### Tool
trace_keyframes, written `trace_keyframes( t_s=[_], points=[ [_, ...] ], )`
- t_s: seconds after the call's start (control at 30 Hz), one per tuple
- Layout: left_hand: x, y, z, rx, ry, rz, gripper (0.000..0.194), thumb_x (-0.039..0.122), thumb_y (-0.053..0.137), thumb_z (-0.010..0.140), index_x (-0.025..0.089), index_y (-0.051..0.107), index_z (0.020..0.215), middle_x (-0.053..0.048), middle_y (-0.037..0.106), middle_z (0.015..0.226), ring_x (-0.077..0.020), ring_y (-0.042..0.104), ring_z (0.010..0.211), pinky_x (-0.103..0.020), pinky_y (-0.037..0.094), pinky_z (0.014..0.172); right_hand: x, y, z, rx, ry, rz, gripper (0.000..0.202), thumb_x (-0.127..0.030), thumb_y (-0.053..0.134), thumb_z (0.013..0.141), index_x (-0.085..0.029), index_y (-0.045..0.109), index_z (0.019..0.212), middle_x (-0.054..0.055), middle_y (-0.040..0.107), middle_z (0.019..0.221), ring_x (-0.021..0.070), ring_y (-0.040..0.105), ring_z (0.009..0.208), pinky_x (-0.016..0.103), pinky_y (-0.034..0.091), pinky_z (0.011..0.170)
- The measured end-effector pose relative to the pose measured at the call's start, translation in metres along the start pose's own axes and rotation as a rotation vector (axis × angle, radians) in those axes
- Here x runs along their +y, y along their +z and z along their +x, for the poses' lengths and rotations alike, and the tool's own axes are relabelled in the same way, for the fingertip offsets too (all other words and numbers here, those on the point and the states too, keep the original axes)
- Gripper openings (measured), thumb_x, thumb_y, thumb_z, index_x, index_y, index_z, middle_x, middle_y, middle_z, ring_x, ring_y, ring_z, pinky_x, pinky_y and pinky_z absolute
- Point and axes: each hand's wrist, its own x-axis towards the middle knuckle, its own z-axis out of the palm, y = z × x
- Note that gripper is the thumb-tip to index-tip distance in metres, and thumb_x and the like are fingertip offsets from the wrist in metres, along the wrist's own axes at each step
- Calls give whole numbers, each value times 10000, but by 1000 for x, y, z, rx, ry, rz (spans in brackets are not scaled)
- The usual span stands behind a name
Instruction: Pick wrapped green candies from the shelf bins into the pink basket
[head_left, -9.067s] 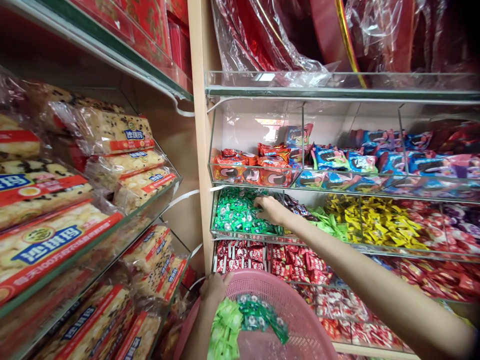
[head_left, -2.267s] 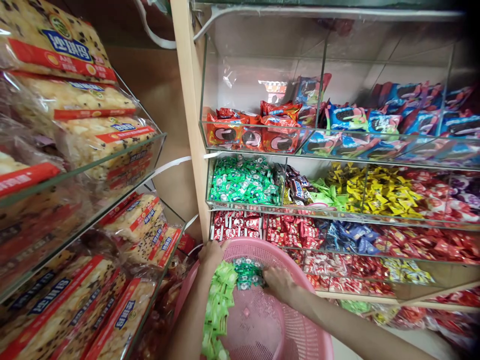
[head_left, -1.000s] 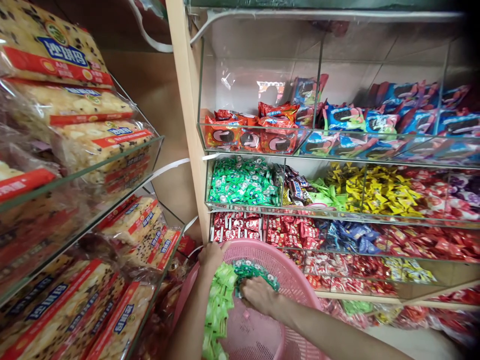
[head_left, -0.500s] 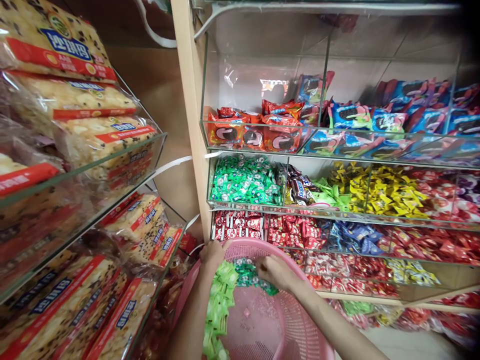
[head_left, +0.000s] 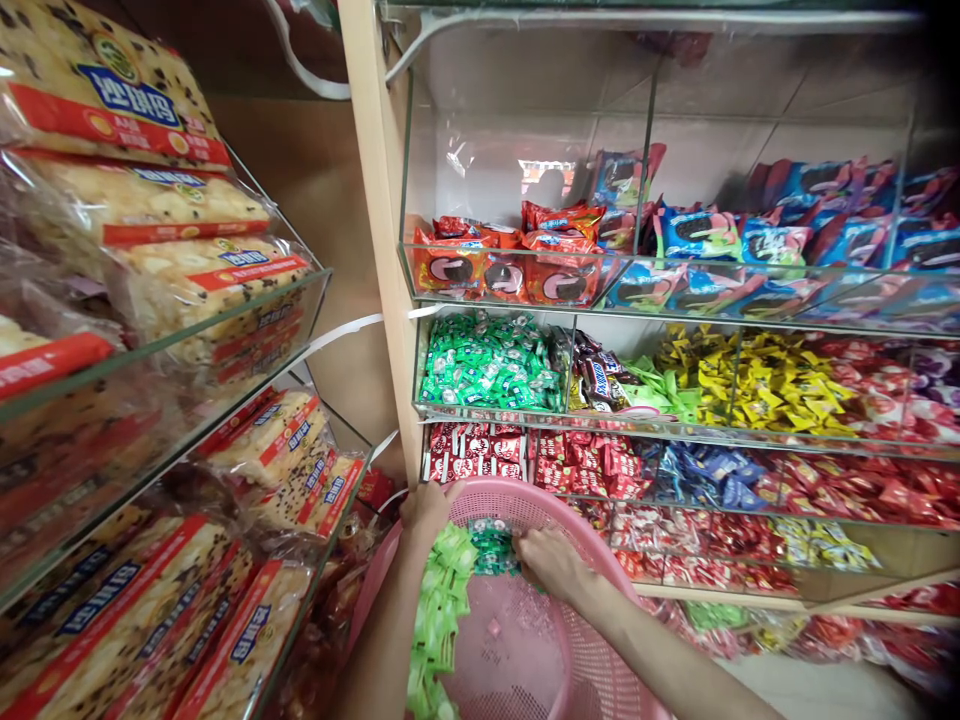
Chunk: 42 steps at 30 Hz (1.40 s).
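A pink plastic basket (head_left: pixel 491 487) is in front of me, below the shelves. My left hand (head_left: pixel 425 512) is closed over its far-left rim. My right hand (head_left: pixel 551 565) is inside the basket, its fingers curled in at the right edge of a small pile of dark green wrapped candies (head_left: pixel 493 548). The fingertips are partly hidden against the candies. Along the basket's left side lies a strip of light green packets (head_left: pixel 439 615), partly behind my left forearm.
Glass-fronted shelves hold green wrapped candies (head_left: pixel 491 365), yellow candies (head_left: pixel 780 385), red packets (head_left: pixel 476 453) and cookie packs (head_left: pixel 697 235). To the left, a shelf of packaged puffed-rice cakes (head_left: pixel 217 265) stands close. A wooden post (head_left: pixel 379 200) separates the two units.
My right hand has shifted slightly right and down inside the basket. The green candies that spread to its lower right are now mostly out of sight. My left hand stays on the rim.
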Motion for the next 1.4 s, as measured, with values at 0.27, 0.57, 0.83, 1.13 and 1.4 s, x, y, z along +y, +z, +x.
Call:
trace_keyframes(
  t_s=[0.27,0.57,0.83,1.13,1.4],
  points=[
    [0,1,0,6,9,-7,795,699,190,823,91,644,1058,-219,642,1103,-337,599,1031,-391,458,800,-7,-4,0,-112,-5,-4,201,-168,510,838,-141,648,983,116,681,977,251,629,928,311,453,740],
    [1,-1,-1,8,15,-2,788,697,195,824,92,642,1060,-221,640,1107,-330,606,1021,-372,462,791,-15,8,14,-98,60,-50,224,-135,461,863,-141,614,1026,126,686,961,248,651,873,328,476,696],
    [-2,3,1,35,7,2,737,660,221,845,98,653,1047,-212,648,1090,-326,606,1025,-386,460,811,-17,-13,4,-31,62,25,226,-237,563,844,-138,599,1044,121,680,977,259,633,906,331,454,727],
    [-5,4,1,18,27,-26,744,654,196,849,97,647,1049,-216,646,1094,-342,596,1041,-406,449,824,8,-156,-5,272,-204,250,158,-261,492,884,-183,626,854,46,668,804,158,608,727,252,383,619],
    [-6,5,4,14,21,-32,726,644,208,850,106,648,1058,-204,641,1112,-349,586,1059,-428,445,847,66,-239,44,447,-310,38,468,-81,594,762,-182,523,1213,110,519,1214,221,522,1095,324,418,874]
  ],
)
